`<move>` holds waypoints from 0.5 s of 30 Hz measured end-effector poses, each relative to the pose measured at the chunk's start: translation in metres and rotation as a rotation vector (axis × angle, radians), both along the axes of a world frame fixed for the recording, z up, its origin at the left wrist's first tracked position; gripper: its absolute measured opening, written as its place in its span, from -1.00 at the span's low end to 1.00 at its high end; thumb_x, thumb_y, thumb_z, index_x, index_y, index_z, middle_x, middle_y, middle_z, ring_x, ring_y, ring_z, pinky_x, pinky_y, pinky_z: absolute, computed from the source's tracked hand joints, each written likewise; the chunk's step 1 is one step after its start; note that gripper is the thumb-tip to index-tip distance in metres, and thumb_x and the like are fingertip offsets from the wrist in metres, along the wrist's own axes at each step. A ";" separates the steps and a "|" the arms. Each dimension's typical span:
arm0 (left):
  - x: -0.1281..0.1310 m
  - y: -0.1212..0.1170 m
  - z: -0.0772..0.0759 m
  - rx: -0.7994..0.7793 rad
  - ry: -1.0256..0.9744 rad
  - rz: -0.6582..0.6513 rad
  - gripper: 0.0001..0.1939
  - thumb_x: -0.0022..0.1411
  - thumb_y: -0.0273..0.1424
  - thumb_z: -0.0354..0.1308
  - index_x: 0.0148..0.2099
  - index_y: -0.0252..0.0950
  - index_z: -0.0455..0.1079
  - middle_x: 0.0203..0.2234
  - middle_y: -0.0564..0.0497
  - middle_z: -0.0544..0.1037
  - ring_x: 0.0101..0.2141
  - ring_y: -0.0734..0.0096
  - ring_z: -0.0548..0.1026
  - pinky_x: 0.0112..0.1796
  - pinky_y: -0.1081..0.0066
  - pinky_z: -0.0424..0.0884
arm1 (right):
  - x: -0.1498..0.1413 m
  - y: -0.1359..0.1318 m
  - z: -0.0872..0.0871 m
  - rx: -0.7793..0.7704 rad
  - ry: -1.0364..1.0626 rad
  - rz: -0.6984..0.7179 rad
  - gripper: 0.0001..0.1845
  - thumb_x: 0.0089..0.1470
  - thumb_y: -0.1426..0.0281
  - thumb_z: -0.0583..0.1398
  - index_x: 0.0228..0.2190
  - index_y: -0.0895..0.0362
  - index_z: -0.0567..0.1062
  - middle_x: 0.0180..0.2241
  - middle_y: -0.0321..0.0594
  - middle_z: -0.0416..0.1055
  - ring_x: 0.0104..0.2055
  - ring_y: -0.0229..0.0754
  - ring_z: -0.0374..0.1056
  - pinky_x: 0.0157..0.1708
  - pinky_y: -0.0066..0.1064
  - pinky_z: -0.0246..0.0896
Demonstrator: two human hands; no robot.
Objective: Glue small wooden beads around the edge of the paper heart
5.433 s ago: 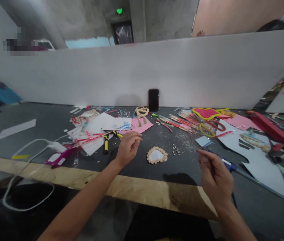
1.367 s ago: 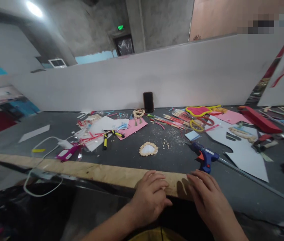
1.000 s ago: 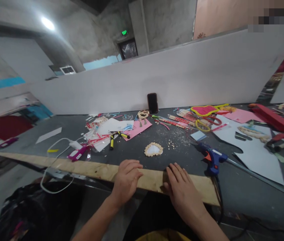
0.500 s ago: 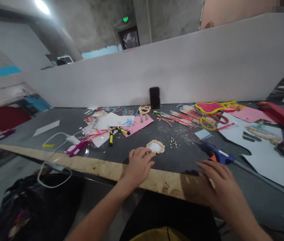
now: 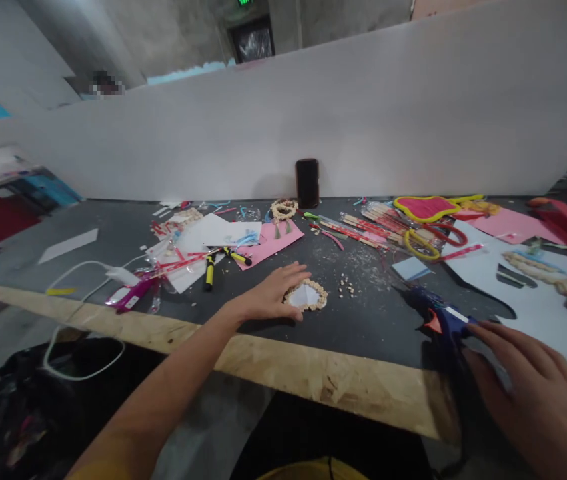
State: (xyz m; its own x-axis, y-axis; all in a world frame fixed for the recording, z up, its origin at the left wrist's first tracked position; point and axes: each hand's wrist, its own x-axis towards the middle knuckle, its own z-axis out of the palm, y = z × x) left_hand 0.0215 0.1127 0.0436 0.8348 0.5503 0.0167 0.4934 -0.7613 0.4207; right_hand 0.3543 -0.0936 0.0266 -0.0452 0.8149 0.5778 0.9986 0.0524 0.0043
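Note:
My left hand (image 5: 271,295) reaches across the dark table top, its fingers stretched out and resting at the left edge of a small white heart (image 5: 306,295) rimmed with beige beads. My right hand (image 5: 531,393) hovers low at the right with fingers spread, holding nothing, its fingertips just behind the blue glue gun (image 5: 438,317) that lies on the table. Loose beads (image 5: 348,288) are scattered right of the heart.
A wooden strip (image 5: 308,373) edges the table (image 5: 368,327) in front. Pliers with yellow handles (image 5: 209,270), pink paper (image 5: 268,241), white sheets, a black phone (image 5: 307,181) against the white partition, sticks, yellow rings (image 5: 417,245) and large white paper (image 5: 533,300) lie around. A white cable (image 5: 71,320) hangs left.
Both hands left the wooden edge. My left hand moved forward onto the beaded heart; my right hand moved right toward the glue gun. The view tilted down.

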 end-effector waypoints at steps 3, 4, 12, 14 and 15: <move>-0.005 0.009 0.000 -0.101 0.034 -0.034 -0.09 0.01 -0.18 0.31 0.32 -0.22 -0.05 0.28 -0.18 0.01 0.28 0.13 -0.07 0.20 0.11 -0.06 | -0.029 0.009 0.003 0.025 0.101 0.081 -0.64 0.15 0.25 -0.02 -0.06 0.09 0.34 -0.15 0.01 0.38 -0.11 0.09 0.29 -0.11 -0.04 0.20; -0.007 0.011 0.000 -0.117 0.034 -0.039 -0.08 0.02 -0.19 0.31 0.32 -0.22 -0.06 0.28 -0.18 0.01 0.28 0.14 -0.07 0.20 0.11 -0.06 | -0.038 0.013 0.001 0.021 0.134 0.104 -0.65 0.16 0.25 -0.01 -0.07 0.08 0.35 -0.14 -0.02 0.38 -0.09 0.07 0.29 -0.11 -0.05 0.21; -0.013 0.017 -0.010 -0.185 -0.034 -0.011 -0.13 0.06 -0.20 0.28 0.32 -0.20 -0.06 0.27 -0.10 0.06 0.27 0.17 -0.05 0.22 0.12 -0.07 | -0.080 0.043 -0.016 -0.028 0.184 0.225 -0.72 0.18 0.30 0.01 -0.13 0.09 0.41 -0.16 -0.11 0.42 -0.11 -0.07 0.31 -0.13 -0.20 0.25; -0.013 0.017 -0.012 -0.194 -0.044 -0.001 -0.16 0.09 -0.19 0.25 0.32 -0.22 -0.06 0.28 -0.10 0.05 0.28 0.17 -0.07 0.22 0.12 -0.11 | -0.082 0.046 -0.018 -0.037 0.204 0.217 -0.73 0.18 0.30 0.02 -0.16 0.09 0.42 -0.17 -0.11 0.43 -0.11 -0.07 0.32 -0.14 -0.21 0.26; -0.013 0.017 -0.013 -0.199 -0.044 0.004 -0.17 0.10 -0.18 0.24 0.31 -0.23 -0.05 0.28 -0.10 0.04 0.28 0.15 -0.09 0.23 0.11 -0.13 | -0.083 0.047 -0.019 -0.044 0.214 0.215 -0.73 0.17 0.30 0.03 -0.16 0.09 0.43 -0.17 -0.11 0.43 -0.12 -0.07 0.33 -0.15 -0.21 0.26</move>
State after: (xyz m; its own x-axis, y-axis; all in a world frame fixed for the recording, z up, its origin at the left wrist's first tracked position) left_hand 0.0083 0.1300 0.0309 0.8335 0.5497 -0.0564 0.4741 -0.6590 0.5838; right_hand 0.2714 -0.0465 0.0076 -0.1004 0.8243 0.5571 0.9426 0.2580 -0.2118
